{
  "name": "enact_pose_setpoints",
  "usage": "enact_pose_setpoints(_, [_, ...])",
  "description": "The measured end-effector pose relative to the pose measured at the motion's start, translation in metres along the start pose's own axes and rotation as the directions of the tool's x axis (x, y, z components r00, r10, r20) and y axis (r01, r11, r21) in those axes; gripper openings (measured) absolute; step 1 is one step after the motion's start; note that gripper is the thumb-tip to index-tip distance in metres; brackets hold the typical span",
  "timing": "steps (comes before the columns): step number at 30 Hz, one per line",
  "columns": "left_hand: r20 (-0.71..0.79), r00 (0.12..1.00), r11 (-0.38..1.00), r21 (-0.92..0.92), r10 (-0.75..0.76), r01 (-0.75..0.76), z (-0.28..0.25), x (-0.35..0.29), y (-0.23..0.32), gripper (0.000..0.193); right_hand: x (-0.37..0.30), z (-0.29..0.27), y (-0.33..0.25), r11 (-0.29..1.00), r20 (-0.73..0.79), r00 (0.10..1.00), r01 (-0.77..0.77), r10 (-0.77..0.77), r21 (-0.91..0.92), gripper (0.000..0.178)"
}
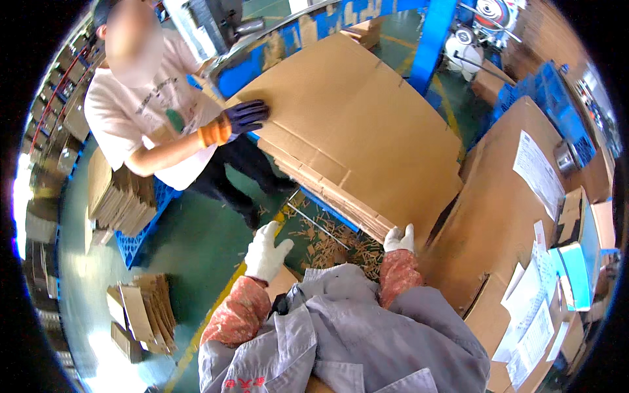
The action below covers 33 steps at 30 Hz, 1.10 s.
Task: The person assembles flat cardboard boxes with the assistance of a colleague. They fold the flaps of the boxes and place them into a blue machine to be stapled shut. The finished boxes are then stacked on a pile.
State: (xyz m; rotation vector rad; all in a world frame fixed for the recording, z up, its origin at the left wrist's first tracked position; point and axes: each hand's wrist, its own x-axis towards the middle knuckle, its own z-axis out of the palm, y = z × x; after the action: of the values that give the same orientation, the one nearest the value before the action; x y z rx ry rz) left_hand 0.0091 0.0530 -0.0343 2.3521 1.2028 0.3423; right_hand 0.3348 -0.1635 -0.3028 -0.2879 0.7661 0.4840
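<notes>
A stack of flat brown cardboard sheets (367, 111) lies in front of me on a blue-framed stand. My right hand (400, 240), in a white glove, touches the near right corner of the stack with its fingers apart. My left hand (265, 254), also white-gloved, is held over the floor, short of the stack's near edge. Its fingers are spread and nothing is in them. Across to the left, a co-worker's dark glove (247, 116) with an orange cuff rests on the stack's left corner.
The co-worker (164, 98) stands at the stack's left. Cardboard scraps (327, 239) litter the floor beneath. Bundles of cut cardboard (147, 311) stand at left, some near a blue pallet (137, 239). Papers (534, 314) and a blue-and-white box (571, 276) lie on cardboard at right.
</notes>
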Motion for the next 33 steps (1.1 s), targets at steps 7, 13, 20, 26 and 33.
enact_pose_setpoints(7, [-0.212, 0.623, 0.651, 0.105, 0.753, -0.752, -0.015, 0.044, 0.142, 0.078, -0.102, 0.144, 0.018, 0.977, 0.212, 0.975, 0.109, -0.069, -0.186, 0.020])
enact_pose_setpoints(13, [0.011, 0.568, 0.533, 0.327, 0.823, -0.780, 0.009, 0.087, 0.202, 0.070, -0.189, 0.208, 0.035, 0.426, 0.636, 0.689, 0.720, -0.346, -0.548, 0.031])
enact_pose_setpoints(20, [-0.338, 0.629, 0.691, 0.095, 0.700, -0.717, -0.013, 0.108, 0.201, 0.040, -0.250, 0.239, 0.108, 0.286, 0.907, 0.363, 0.911, -0.214, -0.297, 0.042])
enact_pose_setpoints(26, [-0.282, 0.953, 0.758, -0.644, -0.111, -0.102, -0.028, 0.111, 0.097, 0.036, -0.264, 0.276, 0.105, 0.192, 0.915, 0.201, 0.941, 0.350, -0.280, 0.015])
enact_pose_setpoints(33, [-0.175, 0.977, 0.694, -0.690, 0.119, -0.208, -0.030, 0.099, 0.070, 0.045, -0.192, 0.329, 0.125, -0.039, 0.973, 0.019, 0.999, 0.229, -0.010, 0.033])
